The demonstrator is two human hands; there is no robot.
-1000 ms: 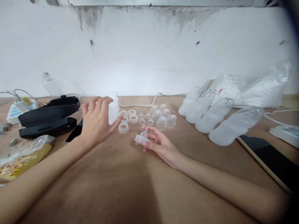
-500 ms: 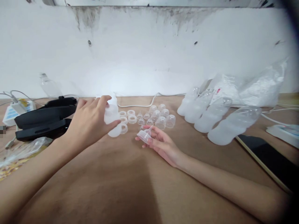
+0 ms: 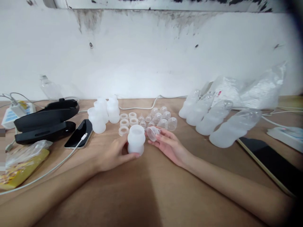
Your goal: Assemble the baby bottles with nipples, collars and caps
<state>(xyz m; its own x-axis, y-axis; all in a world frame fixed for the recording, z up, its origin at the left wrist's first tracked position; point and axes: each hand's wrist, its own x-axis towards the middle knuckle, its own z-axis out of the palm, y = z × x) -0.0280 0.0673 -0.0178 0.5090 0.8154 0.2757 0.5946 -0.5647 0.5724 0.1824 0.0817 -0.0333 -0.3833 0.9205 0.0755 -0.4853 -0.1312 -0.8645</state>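
My left hand is wrapped round a white, open-topped baby bottle, upright at the middle of the table. Close to its right, my right hand grips a clear bottle nipple set in a collar ring, its open underside tilted toward the bottle. Behind the hands lie several loose collar rings, clear nipples and dome caps. At the back left stand several more open bottles.
Several capped bottles lean in a row on the right, before a plastic bag. A tablet-like device lies at the right edge. On the left are a phone, a black case, a snack bag and a cable.
My left hand has brought a bottle from the back-left group to the middle. My right hand has turned the nipple and ring so the open side faces the bottle.
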